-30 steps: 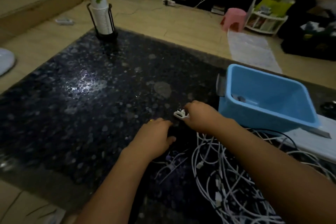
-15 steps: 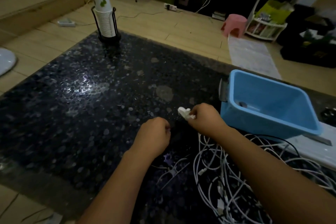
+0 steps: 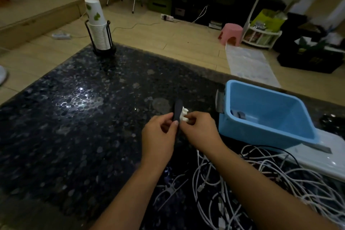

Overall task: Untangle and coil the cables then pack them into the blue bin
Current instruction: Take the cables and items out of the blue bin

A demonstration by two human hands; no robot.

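A small coiled white cable [image 3: 184, 114] sits at frame centre, pinched in the right hand's [image 3: 200, 130] curled fingertips. The left hand [image 3: 158, 133] pinches a dark strap [image 3: 177, 110] touching it. The blue bin [image 3: 268, 115] stands just right.

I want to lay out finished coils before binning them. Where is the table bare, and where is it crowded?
Bare: the dark table between the cup holder and the left hand. Crowded: the tangled white cables beneath the right hand, the blue bin and the white lid behind them.
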